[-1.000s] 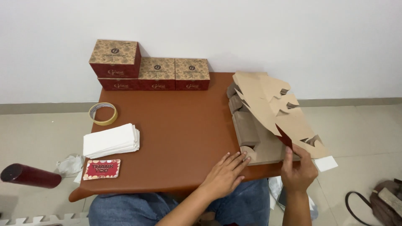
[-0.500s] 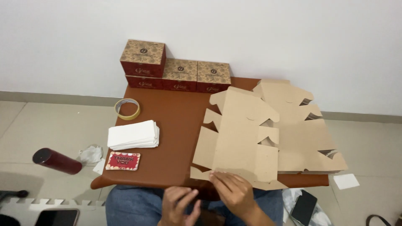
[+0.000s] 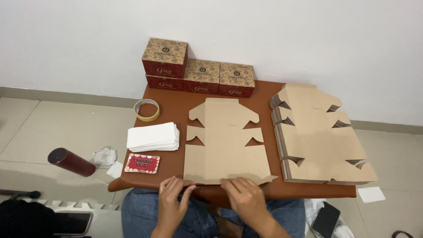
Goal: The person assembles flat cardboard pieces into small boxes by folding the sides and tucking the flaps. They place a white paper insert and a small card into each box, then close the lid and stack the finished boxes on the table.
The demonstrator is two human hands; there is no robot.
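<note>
While pinched along the near edge of the flat die-cut brown cardboard box blank (image 3: 225, 147), both hands sit side by side right at the front lip of the reddish-brown bench (image 3: 176, 108). Left hand (image 3: 172, 198) curled onto the near-left corner, fingers closed on the bottom flap; right hand (image 3: 246, 198) pressing fingertips down on the same edge, a bit right of centre. Blank lying straight ahead of the hands, long axis running away toward the wall, tabbed end farthest off. Pretty much equal reach for either hand, both touching it already. Just right of that, a stack of the same brown cardboard blanks (image 3: 321, 136), close but apart. Off to the left, a pile of white paper sheets (image 3: 153, 137), small red card (image 3: 142, 163), roll of tape (image 3: 147, 109). Finished red-and-brown patterned boxes (image 3: 200, 72) at the back by the wall.
</note>
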